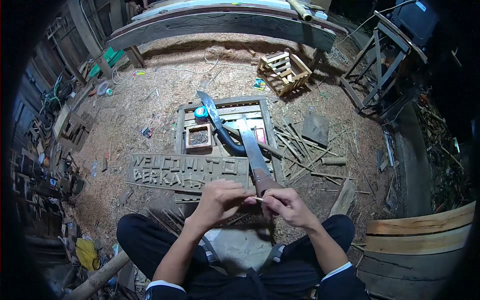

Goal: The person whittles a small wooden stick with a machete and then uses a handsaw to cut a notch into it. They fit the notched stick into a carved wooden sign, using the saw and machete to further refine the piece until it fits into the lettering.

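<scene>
My left hand (222,200) and my right hand (287,206) meet in front of my knees, their fingers closed in pinches on a small pale wood stick (258,199). Just beyond them lies a hand saw (254,150), its brown handle partly hidden behind my right hand. Left of the saw, a large knife (210,107) with a curved black handle rests on a slatted wooden stand (181,127). Near my left hand is a wooden signboard (187,171) bearing raised stick letters, with "WELCOM" and "BERKAH" readable. Its lower right part is covered by my hand.
On the stand sit a small wooden box (198,136) and a blue round tub (201,112). Thin wood strips (300,150) lie scattered to the right. A slatted crate (285,72) stands farther back, before a long bench (225,25). Planks (420,240) lie at lower right.
</scene>
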Tool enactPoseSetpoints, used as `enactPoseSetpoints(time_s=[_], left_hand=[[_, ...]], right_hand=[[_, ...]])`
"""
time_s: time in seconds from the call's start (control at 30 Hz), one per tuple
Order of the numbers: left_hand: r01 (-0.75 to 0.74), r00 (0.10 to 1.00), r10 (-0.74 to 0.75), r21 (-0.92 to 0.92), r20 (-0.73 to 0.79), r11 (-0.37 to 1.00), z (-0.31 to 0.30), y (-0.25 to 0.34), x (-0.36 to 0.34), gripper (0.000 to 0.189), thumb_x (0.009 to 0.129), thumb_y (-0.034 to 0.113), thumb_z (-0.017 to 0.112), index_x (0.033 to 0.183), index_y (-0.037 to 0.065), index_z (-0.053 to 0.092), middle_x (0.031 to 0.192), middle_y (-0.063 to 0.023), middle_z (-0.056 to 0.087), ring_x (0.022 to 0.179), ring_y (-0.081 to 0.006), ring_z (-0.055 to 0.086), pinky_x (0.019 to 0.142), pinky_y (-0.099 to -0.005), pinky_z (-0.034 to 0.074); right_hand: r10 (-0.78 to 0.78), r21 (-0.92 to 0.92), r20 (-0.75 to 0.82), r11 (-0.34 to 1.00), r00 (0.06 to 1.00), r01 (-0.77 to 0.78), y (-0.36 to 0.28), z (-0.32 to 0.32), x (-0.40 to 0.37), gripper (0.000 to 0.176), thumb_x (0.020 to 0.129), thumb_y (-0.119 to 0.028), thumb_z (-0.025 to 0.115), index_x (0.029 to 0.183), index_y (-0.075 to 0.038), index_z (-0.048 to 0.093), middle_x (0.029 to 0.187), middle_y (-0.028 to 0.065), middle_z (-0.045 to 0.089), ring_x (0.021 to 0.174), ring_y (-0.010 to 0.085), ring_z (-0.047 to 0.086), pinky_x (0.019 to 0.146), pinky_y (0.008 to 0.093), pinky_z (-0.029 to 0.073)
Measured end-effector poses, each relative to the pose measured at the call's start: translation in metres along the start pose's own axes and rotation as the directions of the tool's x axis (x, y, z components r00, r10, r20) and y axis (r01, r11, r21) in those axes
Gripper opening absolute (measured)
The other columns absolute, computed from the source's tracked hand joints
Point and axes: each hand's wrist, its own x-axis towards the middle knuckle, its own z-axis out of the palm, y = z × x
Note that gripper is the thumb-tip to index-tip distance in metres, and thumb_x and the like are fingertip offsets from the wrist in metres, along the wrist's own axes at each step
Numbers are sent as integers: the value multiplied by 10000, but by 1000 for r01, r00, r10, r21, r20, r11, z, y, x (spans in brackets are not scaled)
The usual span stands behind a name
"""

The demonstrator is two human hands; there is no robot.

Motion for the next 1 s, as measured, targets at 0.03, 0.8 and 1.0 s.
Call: enactPoseSetpoints(time_s=[0.03, 0.8, 1.0], left_hand=[[1, 1000, -1, 3, -2, 1000, 0, -1, 0, 236, 782, 120, 768, 1017, 109, 752, 758, -75, 598, 707, -277, 617, 631, -396, 465], [-121, 933, 215, 310, -290, 943, 30, 6, -2, 298, 750, 200, 812, 1044, 192, 761, 896, 45, 723, 698, -158, 578, 676, -325, 425], [-198, 926, 289, 340, -243, 919, 33, 11, -1, 177, 750, 90, 785, 917, 128, 743, 867, -10, 721, 656, -186, 603, 559, -340, 421]], right_hand=[[19, 158, 24, 987, 1000, -23, 0, 1, 0, 318, 1084, -233, 541, 896, 17, 599, 716, 19, 554, 618, 126, 550, 567, 292, 441], [229, 600, -298, 800, 927, -5, 7, 30, -4, 335, 1082, -256, 531, 801, -78, 495, 679, -34, 415, 524, 49, 380, 448, 229, 347], [300, 632, -297, 773, 907, -49, 7, 25, -6, 340, 1081, -260, 537, 795, -78, 505, 669, -41, 432, 530, 46, 395, 447, 221, 343]])
